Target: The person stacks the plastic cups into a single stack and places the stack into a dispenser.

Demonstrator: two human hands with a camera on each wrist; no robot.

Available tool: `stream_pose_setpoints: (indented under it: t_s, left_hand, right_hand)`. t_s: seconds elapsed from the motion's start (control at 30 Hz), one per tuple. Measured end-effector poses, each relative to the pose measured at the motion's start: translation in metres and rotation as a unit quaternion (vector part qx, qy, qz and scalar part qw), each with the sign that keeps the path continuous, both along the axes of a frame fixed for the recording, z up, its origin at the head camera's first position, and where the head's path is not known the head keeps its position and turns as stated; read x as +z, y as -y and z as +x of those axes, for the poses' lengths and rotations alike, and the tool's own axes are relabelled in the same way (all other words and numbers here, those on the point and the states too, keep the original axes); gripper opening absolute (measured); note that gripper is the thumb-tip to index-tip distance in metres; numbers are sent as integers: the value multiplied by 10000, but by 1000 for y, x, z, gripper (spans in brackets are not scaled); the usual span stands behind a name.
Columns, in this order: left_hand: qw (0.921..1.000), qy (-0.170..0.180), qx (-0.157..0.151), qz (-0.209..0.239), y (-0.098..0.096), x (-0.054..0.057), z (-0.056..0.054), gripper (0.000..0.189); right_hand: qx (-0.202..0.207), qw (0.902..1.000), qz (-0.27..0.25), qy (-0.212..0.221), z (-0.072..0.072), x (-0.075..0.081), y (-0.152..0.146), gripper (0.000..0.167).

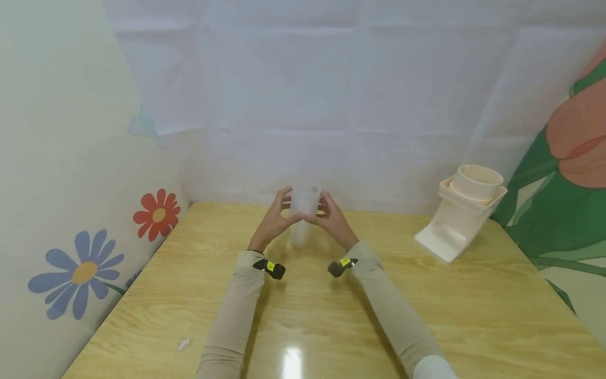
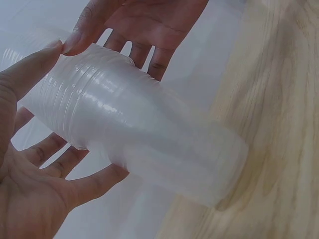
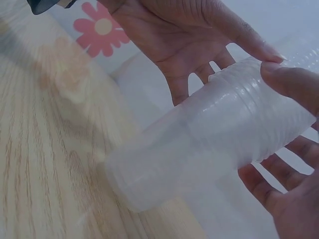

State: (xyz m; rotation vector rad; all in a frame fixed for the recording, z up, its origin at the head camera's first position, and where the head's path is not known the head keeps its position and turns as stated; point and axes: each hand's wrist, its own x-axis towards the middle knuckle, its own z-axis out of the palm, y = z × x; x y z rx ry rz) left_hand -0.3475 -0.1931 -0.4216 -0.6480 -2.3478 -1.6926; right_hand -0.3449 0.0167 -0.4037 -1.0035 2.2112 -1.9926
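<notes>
A stack of clear plastic cups (image 1: 298,234) stands near the table's back edge, its rims nested at the top and its closed end down by the wood. From the left side my left hand (image 1: 273,223) holds the stack, thumb across the front and fingers round the far side. My right hand (image 1: 335,223) grips it the same way from the right. The two thumb tips meet at the front of the ridged rims (image 2: 75,97). In the right wrist view the smooth lower wall (image 3: 154,164) of the cups slants down to the table.
A cream plastic holder (image 1: 454,226) with a round tube on top and a flat foot stands at the table's right. A small white piece (image 1: 183,343) lies at the front left of the wooden table (image 1: 156,295). White sheeting (image 1: 284,79) hangs behind the table.
</notes>
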Motion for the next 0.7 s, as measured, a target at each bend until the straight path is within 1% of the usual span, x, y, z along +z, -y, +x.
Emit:
stream_pose_setpoints:
  t_s: [0.13, 0.3, 0.53, 0.7]
  left_hand:
    - [10000, 24, -2, 26, -2, 0, 1, 83]
    - [10000, 53, -32, 10, -5, 3, 3, 81]
    - [9998, 98, -145, 55, -12, 8, 1, 85]
    - [9997, 113, -208, 55, -17, 9, 2, 86]
  right_hand:
    - [-2, 10000, 50, -42, 1, 1, -2, 79]
    - [37, 10000, 43, -27, 2, 4, -6, 79]
    - [-22, 9993, 183, -339, 1, 10, -16, 78]
    - [-29, 9990, 218, -380, 3, 13, -23, 77]
